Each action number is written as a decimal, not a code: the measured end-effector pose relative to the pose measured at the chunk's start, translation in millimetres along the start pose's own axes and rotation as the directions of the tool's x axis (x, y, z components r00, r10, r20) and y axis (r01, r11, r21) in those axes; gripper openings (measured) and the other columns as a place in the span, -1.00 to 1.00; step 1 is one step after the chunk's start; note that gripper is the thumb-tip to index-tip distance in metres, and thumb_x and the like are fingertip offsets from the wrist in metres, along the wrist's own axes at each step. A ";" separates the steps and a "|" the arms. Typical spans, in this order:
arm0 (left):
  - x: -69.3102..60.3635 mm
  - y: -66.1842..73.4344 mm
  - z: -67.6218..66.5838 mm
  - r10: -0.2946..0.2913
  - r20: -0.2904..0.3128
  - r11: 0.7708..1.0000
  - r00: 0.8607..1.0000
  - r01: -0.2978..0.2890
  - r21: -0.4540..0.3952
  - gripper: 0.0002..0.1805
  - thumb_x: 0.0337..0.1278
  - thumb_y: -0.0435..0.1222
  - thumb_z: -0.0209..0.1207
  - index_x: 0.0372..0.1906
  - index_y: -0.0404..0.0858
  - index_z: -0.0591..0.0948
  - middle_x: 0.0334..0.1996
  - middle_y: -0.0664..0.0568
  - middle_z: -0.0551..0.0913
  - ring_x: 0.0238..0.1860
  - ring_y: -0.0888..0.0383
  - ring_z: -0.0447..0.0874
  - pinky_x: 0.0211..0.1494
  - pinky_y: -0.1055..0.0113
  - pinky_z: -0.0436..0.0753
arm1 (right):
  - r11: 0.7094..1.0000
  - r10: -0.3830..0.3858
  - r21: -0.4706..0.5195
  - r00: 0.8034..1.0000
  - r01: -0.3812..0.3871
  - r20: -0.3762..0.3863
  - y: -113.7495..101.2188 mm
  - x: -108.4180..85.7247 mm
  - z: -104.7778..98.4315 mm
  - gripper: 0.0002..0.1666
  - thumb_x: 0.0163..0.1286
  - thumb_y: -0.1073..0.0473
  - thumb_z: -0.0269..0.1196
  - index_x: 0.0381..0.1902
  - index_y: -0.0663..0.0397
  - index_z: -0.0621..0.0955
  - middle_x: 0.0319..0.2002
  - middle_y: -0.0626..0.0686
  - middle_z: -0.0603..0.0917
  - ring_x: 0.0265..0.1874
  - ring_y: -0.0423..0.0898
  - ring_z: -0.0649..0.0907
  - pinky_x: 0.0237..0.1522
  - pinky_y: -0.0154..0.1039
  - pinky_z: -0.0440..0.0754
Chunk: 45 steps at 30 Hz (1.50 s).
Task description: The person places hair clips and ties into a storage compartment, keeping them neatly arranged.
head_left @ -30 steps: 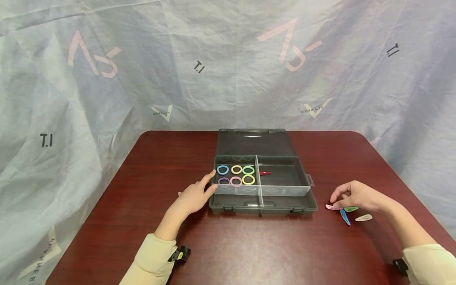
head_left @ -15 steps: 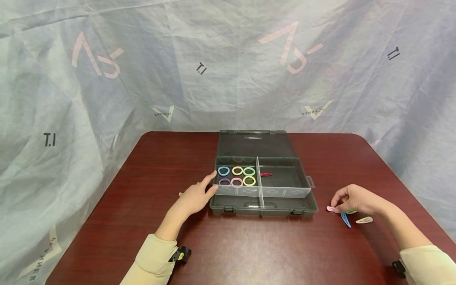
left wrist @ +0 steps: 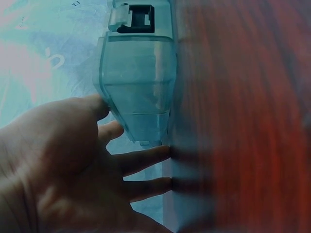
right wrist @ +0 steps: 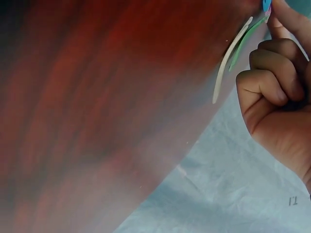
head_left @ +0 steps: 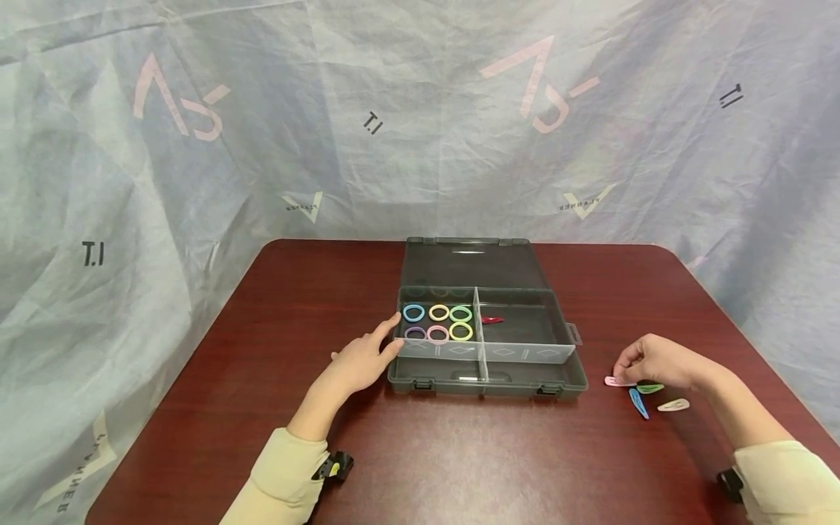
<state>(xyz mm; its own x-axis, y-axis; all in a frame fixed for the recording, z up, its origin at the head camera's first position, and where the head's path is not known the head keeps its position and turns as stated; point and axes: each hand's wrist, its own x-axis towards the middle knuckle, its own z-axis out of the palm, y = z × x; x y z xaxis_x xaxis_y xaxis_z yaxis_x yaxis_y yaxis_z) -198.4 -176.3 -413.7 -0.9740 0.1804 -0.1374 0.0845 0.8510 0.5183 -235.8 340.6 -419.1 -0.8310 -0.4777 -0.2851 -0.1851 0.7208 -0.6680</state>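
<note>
My right hand (head_left: 666, 359) pinches a pink snap hair clip (head_left: 614, 381) at the tabletop, right of the box. Close by lie a green hair clip (head_left: 650, 389), a blue hair clip (head_left: 639, 403) and a cream hair clip (head_left: 673, 405). In the right wrist view the thumb and index finger meet at the top edge, so the pinched clip barely shows. With fingers spread, my left hand (head_left: 357, 362) touches the left side of the grey translucent organizer box (head_left: 433, 384). A red hair clip (head_left: 492, 320) lies in its back right compartment.
Several coloured hair ties (head_left: 439, 313) lie in the box's back left compartment. The lid (head_left: 472, 264) is folded back behind it, and a latch tab (head_left: 574, 334) sticks out on the right. A printed cloth (head_left: 420, 160) hangs behind the dark red table (head_left: 315, 292).
My right hand has lifted a little, and more of the green and pink clips shows than half a second ago. My left hand stays on the box. The head view shifts slightly.
</note>
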 end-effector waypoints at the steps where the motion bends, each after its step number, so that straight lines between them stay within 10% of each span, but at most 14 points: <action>1: 0.1 0.2 -0.2 0.000 0.000 1.000 1.000 0.000 0.001 -0.31 0.56 0.11 -0.08 0.64 0.17 0.05 0.44 -0.26 0.37 0.44 -0.31 0.28 0.20 -0.65 0.02 | 1.000 -0.009 0.001 1.000 0.009 0.004 -0.2 0.9 -1.4 -0.90 0.30 0.16 0.41 -0.38 0.06 0.76 -0.43 -0.02 0.71 -0.41 -0.20 0.56 -0.37 -0.28 0.48; 19: 0.8 -4.3 -1.1 -0.001 -0.011 1.000 1.000 0.001 0.000 -0.31 0.55 0.11 -0.08 0.64 0.16 0.06 0.44 -0.25 0.37 0.41 -0.31 0.32 0.18 -0.66 0.03 | 0.996 -0.056 -0.073 0.994 0.049 -0.094 -64.2 48.1 -48.8 -0.88 0.34 0.18 0.36 -0.33 0.12 0.76 -0.31 0.01 0.73 -0.28 -0.14 0.59 -0.16 -0.15 0.53; 45: -0.6 -1.1 1.6 0.011 -0.016 1.000 1.000 -0.011 -0.003 -0.34 0.56 0.11 -0.10 0.63 0.17 0.09 0.42 -0.27 0.39 0.44 -0.29 0.29 0.18 -0.67 0.03 | 0.993 -0.122 0.003 0.992 0.122 -0.043 -116.0 145.2 12.2 -0.89 0.30 0.25 0.40 -0.33 0.20 0.80 -0.33 0.03 0.78 -0.26 -0.08 0.63 -0.09 -0.06 0.58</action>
<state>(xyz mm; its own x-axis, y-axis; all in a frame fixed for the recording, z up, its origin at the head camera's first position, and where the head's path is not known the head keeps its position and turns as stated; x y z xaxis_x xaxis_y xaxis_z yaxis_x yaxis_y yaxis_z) -197.5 -176.6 -415.5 -0.9762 0.1816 -0.1183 0.0943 0.8475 0.5224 -328.6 181.6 -391.4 -0.8239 -0.5400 -0.1721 -0.2835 0.6557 -0.6998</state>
